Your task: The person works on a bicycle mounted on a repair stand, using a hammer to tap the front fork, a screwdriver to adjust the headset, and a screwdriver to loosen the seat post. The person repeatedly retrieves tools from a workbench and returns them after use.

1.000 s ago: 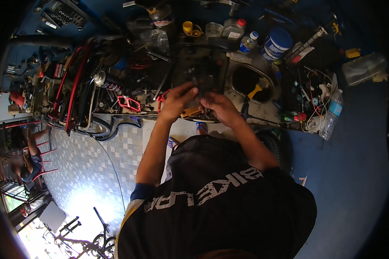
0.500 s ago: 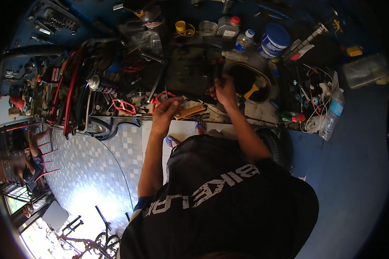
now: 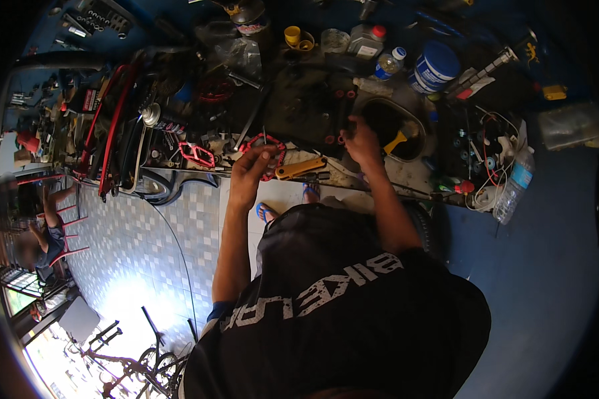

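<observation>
My left hand (image 3: 249, 174) is raised at the bench's near edge, thumb and fingertips pinched together. Anything between them is too small to make out. Just behind it is a red bicycle pedal (image 3: 277, 147) with its axle pointing up, partly hidden by the hand. A yellow-handled tool (image 3: 302, 167) lies to its right. My right hand (image 3: 364, 144) hovers over the bench with thumb and index finger apart. Beside its fingertips lie two dark bars with red rings at their ends, resembling handlebar grips (image 3: 335, 118); contact is unclear.
An oval basin (image 3: 416, 126) holding a yellow-handled brush (image 3: 397, 141) stands right of my right hand. Another red pedal (image 3: 197, 155) and a spray can (image 3: 154, 118) lie leftward. A blue tub (image 3: 434, 66) and bottles (image 3: 389, 63) line the back; a water bottle (image 3: 514, 186) stands far right.
The view has shifted, so bench items appear farther right. My left hand has moved slightly left relative to the pedal. My right hand has drawn back from the dark bars, uncovering their red ends.
</observation>
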`<state>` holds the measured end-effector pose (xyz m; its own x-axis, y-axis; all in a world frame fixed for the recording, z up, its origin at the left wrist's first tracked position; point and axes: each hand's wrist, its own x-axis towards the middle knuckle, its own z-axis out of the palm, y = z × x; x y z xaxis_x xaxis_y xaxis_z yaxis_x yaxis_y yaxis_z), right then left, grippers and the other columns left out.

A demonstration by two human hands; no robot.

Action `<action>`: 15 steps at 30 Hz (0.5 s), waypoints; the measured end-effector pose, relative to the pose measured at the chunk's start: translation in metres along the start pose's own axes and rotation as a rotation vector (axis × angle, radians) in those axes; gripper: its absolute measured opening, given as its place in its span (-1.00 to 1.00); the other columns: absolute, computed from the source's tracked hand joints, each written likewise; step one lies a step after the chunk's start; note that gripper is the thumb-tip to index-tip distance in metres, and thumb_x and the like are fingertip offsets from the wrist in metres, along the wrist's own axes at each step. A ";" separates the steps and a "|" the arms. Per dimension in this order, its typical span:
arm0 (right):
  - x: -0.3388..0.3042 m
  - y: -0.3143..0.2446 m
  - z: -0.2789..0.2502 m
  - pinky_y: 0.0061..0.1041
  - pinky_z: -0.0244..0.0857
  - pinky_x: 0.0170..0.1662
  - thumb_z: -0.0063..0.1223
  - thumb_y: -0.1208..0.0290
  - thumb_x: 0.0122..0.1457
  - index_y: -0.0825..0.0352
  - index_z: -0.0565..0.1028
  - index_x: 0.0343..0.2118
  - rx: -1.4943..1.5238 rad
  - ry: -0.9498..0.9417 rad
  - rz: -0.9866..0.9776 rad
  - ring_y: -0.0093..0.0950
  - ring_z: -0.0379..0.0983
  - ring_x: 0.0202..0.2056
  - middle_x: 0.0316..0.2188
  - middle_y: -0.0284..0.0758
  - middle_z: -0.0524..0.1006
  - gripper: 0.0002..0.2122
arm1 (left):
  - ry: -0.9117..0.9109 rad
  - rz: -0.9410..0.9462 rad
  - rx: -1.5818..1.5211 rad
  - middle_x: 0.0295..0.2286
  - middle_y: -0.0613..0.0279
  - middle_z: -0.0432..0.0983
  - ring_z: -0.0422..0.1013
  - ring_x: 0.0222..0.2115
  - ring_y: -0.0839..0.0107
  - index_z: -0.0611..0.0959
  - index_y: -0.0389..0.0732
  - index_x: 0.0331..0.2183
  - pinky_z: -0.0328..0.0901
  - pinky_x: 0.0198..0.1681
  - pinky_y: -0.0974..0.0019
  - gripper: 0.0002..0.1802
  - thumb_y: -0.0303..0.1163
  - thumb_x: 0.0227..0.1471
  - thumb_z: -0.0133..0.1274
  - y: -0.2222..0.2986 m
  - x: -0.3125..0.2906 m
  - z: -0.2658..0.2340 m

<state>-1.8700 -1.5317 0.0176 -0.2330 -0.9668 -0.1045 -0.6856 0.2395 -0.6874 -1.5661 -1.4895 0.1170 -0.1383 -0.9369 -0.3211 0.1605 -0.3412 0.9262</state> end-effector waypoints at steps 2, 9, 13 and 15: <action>0.003 0.008 -0.002 -0.40 0.45 -0.38 0.21 0.40 0.25 0.31 0.37 0.20 0.104 -0.081 0.033 -0.48 0.61 -0.46 -0.49 -0.27 0.58 -0.53 | -0.010 0.008 -0.010 -0.13 0.21 0.65 0.49 -0.23 0.50 0.67 -0.27 -0.05 0.37 -0.12 0.38 -0.67 -0.25 0.28 0.12 0.000 0.000 -0.005; -0.002 -0.018 -0.023 -0.32 0.45 -0.28 0.27 0.38 0.18 0.32 0.35 0.20 -0.050 -0.185 0.028 -0.32 0.65 -0.37 -0.39 -0.20 0.65 -0.46 | 0.046 -0.015 -0.056 -0.15 0.22 0.65 0.50 -0.22 0.50 0.67 -0.29 -0.05 0.37 -0.12 0.37 -0.66 -0.25 0.28 0.12 -0.016 -0.008 -0.021; -0.005 -0.022 -0.027 -0.27 0.45 -0.24 0.32 0.36 0.13 0.33 0.35 0.19 -0.095 -0.217 -0.001 -0.23 0.65 -0.30 -0.35 -0.18 0.67 -0.43 | 0.103 -0.046 -0.030 -0.17 0.22 0.65 0.51 -0.22 0.50 0.67 -0.29 -0.05 0.38 -0.13 0.36 -0.66 -0.25 0.29 0.09 -0.022 -0.019 -0.024; -0.006 -0.028 -0.031 -0.22 0.45 -0.20 0.34 0.36 0.11 0.32 0.35 0.18 -0.101 -0.242 0.007 -0.16 0.64 -0.24 -0.33 -0.14 0.66 -0.42 | 0.155 -0.067 0.010 -0.17 0.23 0.65 0.51 -0.22 0.49 0.67 -0.28 -0.04 0.38 -0.13 0.35 -0.66 -0.25 0.29 0.08 -0.022 -0.028 -0.023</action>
<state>-1.8703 -1.5297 0.0594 -0.0744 -0.9552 -0.2865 -0.7525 0.2423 -0.6124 -1.5433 -1.4571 0.1008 0.0038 -0.9131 -0.4078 0.1458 -0.4029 0.9036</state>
